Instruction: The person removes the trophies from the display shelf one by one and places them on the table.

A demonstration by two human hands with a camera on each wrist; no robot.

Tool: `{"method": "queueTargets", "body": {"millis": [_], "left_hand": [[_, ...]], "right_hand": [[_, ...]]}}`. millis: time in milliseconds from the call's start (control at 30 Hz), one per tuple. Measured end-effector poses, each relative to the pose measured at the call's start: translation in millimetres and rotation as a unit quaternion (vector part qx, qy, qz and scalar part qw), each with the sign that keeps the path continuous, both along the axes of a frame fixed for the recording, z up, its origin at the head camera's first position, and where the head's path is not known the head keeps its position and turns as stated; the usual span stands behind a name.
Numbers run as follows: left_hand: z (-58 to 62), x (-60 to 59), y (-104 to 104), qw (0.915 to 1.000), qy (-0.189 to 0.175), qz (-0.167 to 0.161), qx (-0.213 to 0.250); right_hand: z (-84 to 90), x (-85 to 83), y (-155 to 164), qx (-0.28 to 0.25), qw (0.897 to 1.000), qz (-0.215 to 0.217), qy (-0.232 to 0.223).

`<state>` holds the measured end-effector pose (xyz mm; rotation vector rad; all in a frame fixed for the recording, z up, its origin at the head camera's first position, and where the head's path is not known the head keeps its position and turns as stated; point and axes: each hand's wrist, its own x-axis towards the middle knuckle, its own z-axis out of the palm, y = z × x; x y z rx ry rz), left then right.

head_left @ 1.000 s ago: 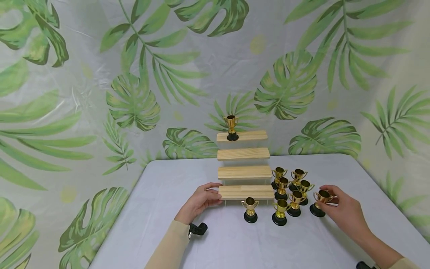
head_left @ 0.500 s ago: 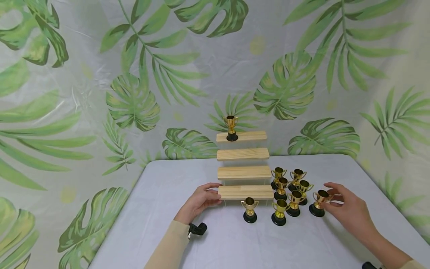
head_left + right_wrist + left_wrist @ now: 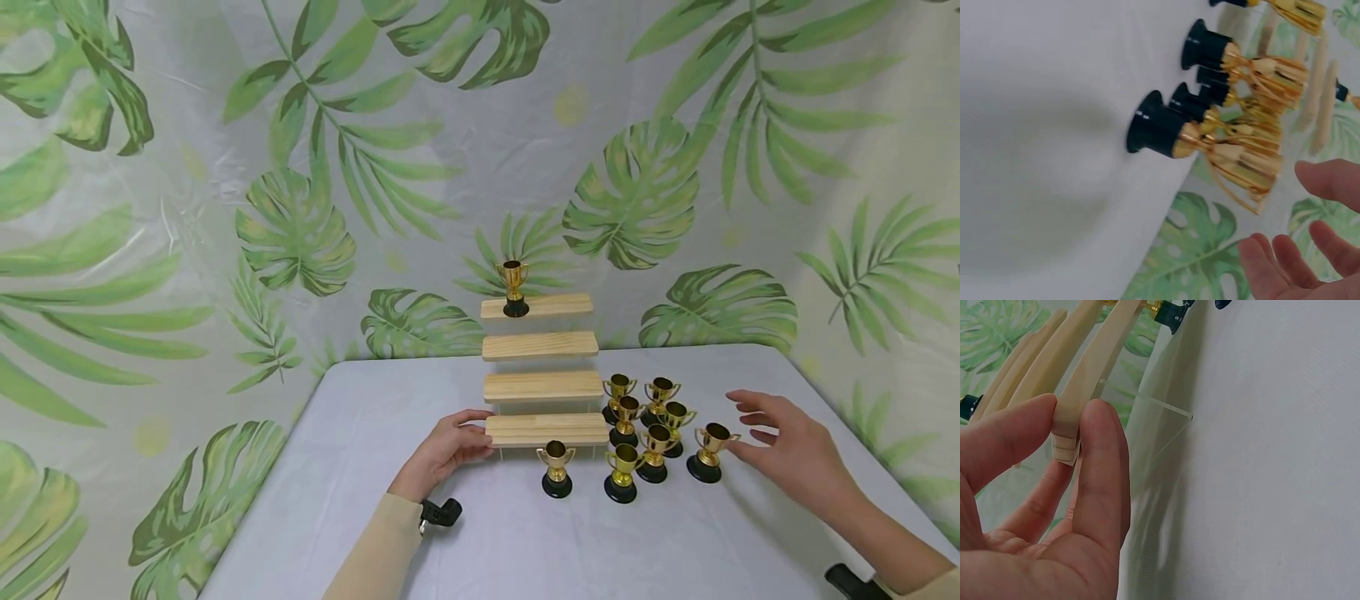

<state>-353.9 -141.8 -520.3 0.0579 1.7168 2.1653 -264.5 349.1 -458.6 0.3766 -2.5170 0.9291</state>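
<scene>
My left hand (image 3: 450, 454) pinches the left end of the lowest wooden board (image 3: 547, 429) of a tiered display stand. In the left wrist view, the thumb and fingers sit on both sides of that board's end (image 3: 1072, 415). A gold trophy cup (image 3: 710, 450) with a black base stands upright on the table at the right. Just right of its handle is my right hand (image 3: 798, 454), fingers spread and nothing in them. The right wrist view shows a gap between those fingertips and the trophy cup (image 3: 1244, 165).
Several more small trophy cups (image 3: 657, 450) cluster right of the stand. One trophy cup (image 3: 556, 468) stands before the lowest board, and another (image 3: 514, 287) is on the left of the top board (image 3: 558, 305). Behind the white table (image 3: 360, 433) hangs a leaf-patterned cloth (image 3: 420, 167).
My right hand has let go of the rightmost trophy cup and drawn back to the right, its fingers opening. That cup stays standing. The left hand keeps its grip on the board.
</scene>
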Motion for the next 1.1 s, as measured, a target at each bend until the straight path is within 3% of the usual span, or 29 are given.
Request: {"method": "queueTargets", "body": {"millis": [300, 800, 1100], "left_hand": [[-0.5, 0.4, -0.5, 1.0, 0.004, 0.004, 0.002], [1.9, 6.9, 0.6, 0.9997, -0.008, 0.016, 0.019], [0.6, 4.8, 1.4, 0.9997, 0.006, 0.019, 0.015]], "right_hand": [[26.2, 0.5, -13.1, 0.012, 1.0, 0.022, 0.0], [40.6, -13.4, -33.1, 0.016, 0.999, 0.037, 0.018], [53.8, -26.5, -46.5, -0.002, 1.0, 0.022, -0.004]]}}
